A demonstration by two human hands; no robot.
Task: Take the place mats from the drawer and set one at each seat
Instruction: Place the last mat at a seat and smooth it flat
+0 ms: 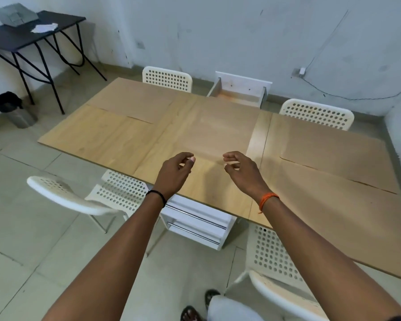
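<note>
Thin tan place mats lie flat on the light wood table (97, 137). One mat (130, 100) lies by the far left chair, another mat (333, 154) by the far right chair, and a third mat (208, 130) across the middle. My left hand (175, 174) and my right hand (241, 170) hover side by side over the table's near edge. Their fingers are loosely curled and hold nothing. On the table's far side a white drawer (239, 93) stands pulled out, with no mat visible inside.
White perforated chairs stand at the far left (167, 78), far right (317, 113), near left (79, 198) and near right (276, 274). A white drawer unit (195, 218) sits under the near edge. A black side table (21, 35) and a bin (12, 110) stand at the left.
</note>
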